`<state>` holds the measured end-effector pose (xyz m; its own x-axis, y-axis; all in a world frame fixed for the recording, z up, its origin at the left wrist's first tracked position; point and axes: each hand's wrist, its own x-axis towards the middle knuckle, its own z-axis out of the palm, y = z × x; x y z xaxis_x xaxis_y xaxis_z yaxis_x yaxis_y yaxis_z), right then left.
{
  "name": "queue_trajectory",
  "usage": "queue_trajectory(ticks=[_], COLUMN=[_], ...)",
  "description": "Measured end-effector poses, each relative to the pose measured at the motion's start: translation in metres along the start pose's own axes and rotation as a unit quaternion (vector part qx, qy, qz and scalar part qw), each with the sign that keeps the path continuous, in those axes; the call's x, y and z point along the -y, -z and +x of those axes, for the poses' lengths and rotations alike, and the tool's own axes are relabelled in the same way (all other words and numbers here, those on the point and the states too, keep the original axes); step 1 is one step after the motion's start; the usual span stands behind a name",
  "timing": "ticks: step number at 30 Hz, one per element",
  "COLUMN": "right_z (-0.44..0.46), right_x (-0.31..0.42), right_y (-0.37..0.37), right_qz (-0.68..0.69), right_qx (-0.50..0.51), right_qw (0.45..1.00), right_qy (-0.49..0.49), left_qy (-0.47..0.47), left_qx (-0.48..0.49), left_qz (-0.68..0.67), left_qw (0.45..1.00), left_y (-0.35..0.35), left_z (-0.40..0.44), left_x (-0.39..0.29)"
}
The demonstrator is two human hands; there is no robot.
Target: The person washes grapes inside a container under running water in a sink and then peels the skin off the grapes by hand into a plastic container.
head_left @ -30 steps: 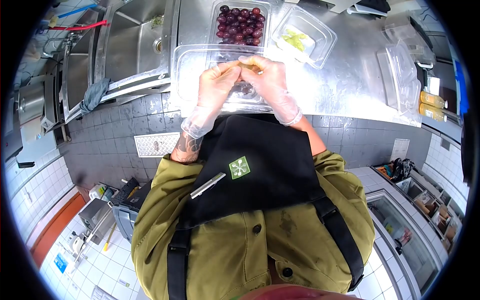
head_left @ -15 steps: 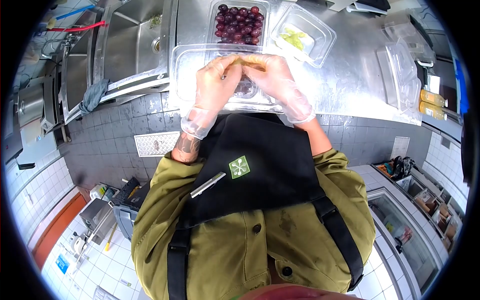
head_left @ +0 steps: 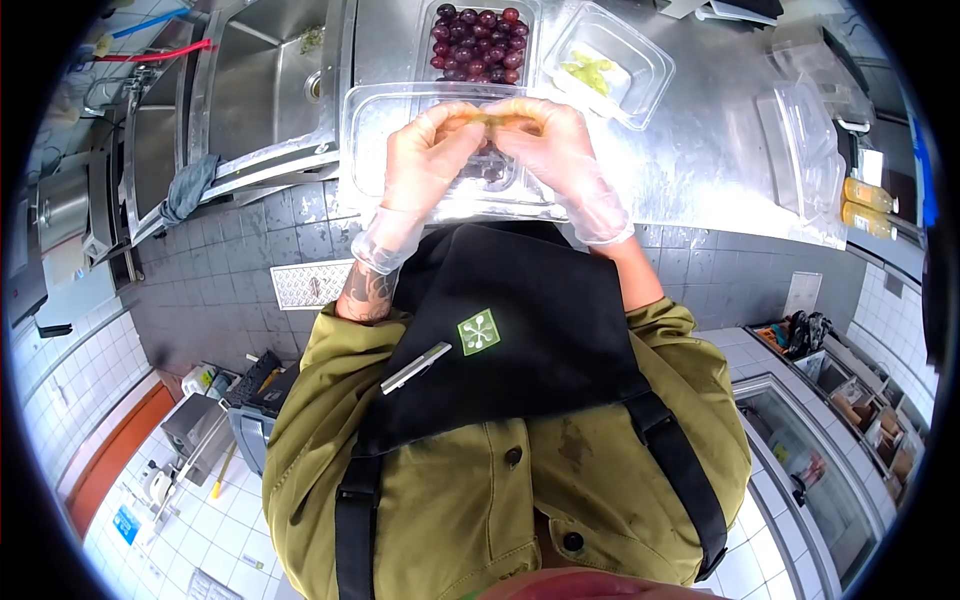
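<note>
Two hands [head_left: 430, 155] pinch a small greenish piece [head_left: 492, 121] between them, above the clear tub [head_left: 362, 140].

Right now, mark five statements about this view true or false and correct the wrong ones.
Clear gloves cover the left hand and right hand. True.
The hands rest apart. False: their fingers meet at a small greenish item, too blurred to name.
Dark red grapes sit in a clear container. True.
Pale green pieces lie among the grapes. False: another tub holds the pale green pieces.
The gray cloth lies inside the sink. False: the gray cloth hangs over the sink rim.
</note>
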<state>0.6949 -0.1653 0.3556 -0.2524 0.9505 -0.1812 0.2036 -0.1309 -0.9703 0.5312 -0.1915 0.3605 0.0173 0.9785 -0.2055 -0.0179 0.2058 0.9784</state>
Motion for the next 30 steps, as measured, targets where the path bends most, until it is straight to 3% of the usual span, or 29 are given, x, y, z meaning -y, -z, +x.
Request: queue_trajectory(ticks=[7,10,16,22,26,30], right_z=[-0.001,-0.005,-0.004,-0.007,-0.011,-0.01], right_x=[-0.001,0.006,0.005,0.002,0.006,0.005], right_y=[0.001,-0.007,-0.004,-0.012,-0.014,-0.012], right_qz=[-0.01,0.054,-0.041,-0.186,-0.181,-0.153], right_qx=[0.013,-0.062,-0.044,-0.165,-0.142,-0.115], right_qw=[1.0,0.995,0.988,0.91,0.921,0.946], right_qy=[0.004,0.063,0.144,0.331,0.313,0.262], left_qy=[0.03,0.007,0.026,0.01,-0.006,-0.029], left_qx=[0.023,0.036,0.009,-0.045,-0.073,-0.089], left_qz=[-0.077,-0.088,-0.128,-0.117,-0.143,-0.07], left_qw=[0.996,0.995,0.991,0.992,0.987,0.993], left_y=[0.006,0.008,-0.001,-0.008,-0.015,-0.015], left_z=[0.001,0.003,-0.004,-0.005,-0.01,-0.012], left_x=[0.003,0.007,-0.003,0.004,0.003,0.004])
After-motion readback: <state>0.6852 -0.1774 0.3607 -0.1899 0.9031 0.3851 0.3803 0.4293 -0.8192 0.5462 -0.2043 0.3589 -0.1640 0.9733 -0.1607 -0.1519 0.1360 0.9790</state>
